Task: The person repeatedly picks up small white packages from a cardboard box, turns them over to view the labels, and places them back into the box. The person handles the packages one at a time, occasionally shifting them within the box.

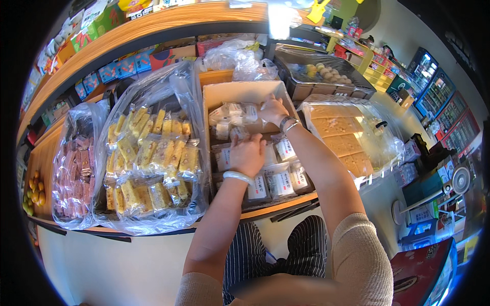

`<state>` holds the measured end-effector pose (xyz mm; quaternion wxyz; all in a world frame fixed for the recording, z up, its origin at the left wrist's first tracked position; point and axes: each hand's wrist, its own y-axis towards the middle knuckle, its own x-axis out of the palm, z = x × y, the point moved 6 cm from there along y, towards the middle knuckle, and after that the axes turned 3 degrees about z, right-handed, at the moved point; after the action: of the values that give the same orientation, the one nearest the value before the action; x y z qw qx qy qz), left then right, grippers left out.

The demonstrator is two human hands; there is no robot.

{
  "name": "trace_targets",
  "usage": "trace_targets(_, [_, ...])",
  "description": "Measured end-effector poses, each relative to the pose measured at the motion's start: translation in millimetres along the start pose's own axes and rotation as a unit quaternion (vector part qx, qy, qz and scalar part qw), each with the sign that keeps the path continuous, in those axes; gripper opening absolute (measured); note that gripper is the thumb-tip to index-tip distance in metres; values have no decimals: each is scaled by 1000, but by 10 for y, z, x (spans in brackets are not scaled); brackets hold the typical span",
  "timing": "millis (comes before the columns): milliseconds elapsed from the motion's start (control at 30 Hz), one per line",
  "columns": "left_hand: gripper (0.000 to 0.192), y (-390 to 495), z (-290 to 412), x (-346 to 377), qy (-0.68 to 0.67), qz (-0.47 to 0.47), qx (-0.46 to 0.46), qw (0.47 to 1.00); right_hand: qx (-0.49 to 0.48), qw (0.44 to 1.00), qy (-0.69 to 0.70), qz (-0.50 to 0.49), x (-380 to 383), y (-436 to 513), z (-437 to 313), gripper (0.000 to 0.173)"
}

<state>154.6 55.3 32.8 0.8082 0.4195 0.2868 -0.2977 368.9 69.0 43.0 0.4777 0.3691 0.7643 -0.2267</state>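
My left hand [247,155], with a pale bangle at the wrist, lies over small wrapped packets in a cardboard box [245,91]. Its fingers point to the far end, close to a white packet [239,132], and what they touch is partly hidden. Farther in, by the box's right wall, is my right hand [272,109], wearing a watch and a bangle. Its palm side is hidden, so a hold cannot be told. Loose white packets [233,113] lie left of it. Nearer me, printed clear packets [281,179] stand in rows.
Left of the box, plastic-lined trays hold wrapped yellow bars [164,157] and pink bars [78,168]. A plastic-covered slab of cut cake [338,134] sits at right. Behind are crumpled plastic bags [245,57], a dark crate [306,82] and a wooden shelf [191,17].
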Motion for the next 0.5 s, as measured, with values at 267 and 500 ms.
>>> trace_targets(267, [35, 46, -98, -63, -92, 21, -65, 993, -78, 941, 328, 16, -213, -643, -21, 66])
trace_targets(500, [43, 109, -187, -54, -304, 68, -111, 944, -204, 826, 513, 113, -150, -1311, -10, 67])
